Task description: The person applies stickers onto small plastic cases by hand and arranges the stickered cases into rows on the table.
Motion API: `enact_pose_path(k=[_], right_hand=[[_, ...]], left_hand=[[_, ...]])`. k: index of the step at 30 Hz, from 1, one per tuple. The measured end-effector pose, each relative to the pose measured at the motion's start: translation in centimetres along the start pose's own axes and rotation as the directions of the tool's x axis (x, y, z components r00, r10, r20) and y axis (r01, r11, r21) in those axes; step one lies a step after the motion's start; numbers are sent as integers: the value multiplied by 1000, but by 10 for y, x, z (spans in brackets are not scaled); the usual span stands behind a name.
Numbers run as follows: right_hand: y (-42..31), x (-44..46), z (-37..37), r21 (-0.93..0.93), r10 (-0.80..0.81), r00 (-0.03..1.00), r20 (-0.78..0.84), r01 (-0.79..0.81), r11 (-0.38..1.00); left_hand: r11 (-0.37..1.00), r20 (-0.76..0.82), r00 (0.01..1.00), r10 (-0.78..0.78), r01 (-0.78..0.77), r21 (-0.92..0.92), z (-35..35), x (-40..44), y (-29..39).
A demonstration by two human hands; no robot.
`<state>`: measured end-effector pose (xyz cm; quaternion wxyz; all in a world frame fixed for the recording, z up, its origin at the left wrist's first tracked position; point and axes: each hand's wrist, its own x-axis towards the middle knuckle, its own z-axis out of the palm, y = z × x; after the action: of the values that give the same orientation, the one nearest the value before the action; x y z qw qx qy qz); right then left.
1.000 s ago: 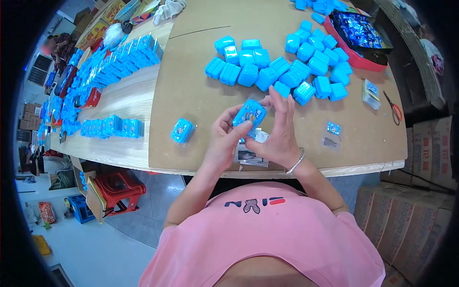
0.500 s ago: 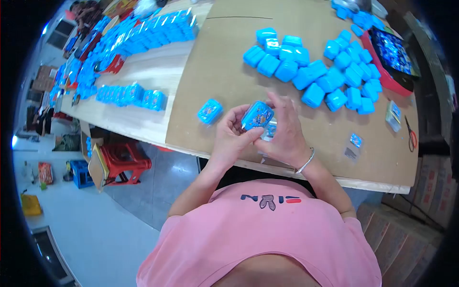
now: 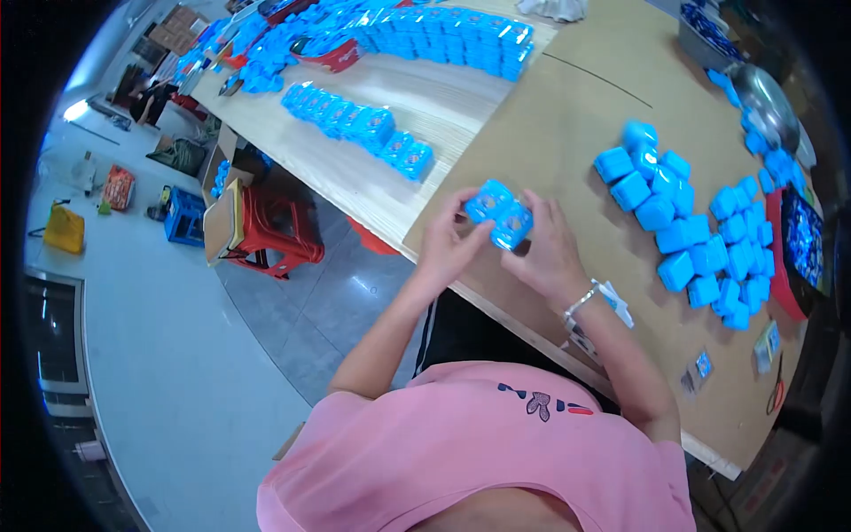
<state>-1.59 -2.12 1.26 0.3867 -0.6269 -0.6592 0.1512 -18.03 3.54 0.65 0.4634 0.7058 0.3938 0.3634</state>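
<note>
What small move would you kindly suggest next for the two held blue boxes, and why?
Perhaps set the two blue boxes at the near end of the shorter row of similar boxes: the left hand and right hand hold them together, close to that end.

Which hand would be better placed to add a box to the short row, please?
Probably the left hand: it is nearer the short row, while the right hand is on the far side of the held boxes.
</note>
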Motion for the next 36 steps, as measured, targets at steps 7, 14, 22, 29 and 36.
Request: enact_pose_path(k=[7, 14, 22, 29, 36], right_hand=[[-34, 118, 62, 90, -163, 987, -9, 164, 982], [-9, 144, 112, 81, -194, 981, -5, 194, 978], [0, 115, 101, 305, -391, 918, -62, 390, 869], [34, -27, -46, -42, -167, 961, -218, 162, 986], [112, -278, -209, 40, 545, 496, -676, -714, 699]], left_hand=[[979, -312, 934, 175, -131, 157, -101, 67, -11], [759, -275, 917, 288, -44, 649, -126, 80, -50], [386, -2, 857, 516, -230, 893, -77, 65, -17], [443, 31, 861, 508, -292, 847, -46, 62, -4], [868, 432, 865, 254, -401, 293, 79, 38, 49]])
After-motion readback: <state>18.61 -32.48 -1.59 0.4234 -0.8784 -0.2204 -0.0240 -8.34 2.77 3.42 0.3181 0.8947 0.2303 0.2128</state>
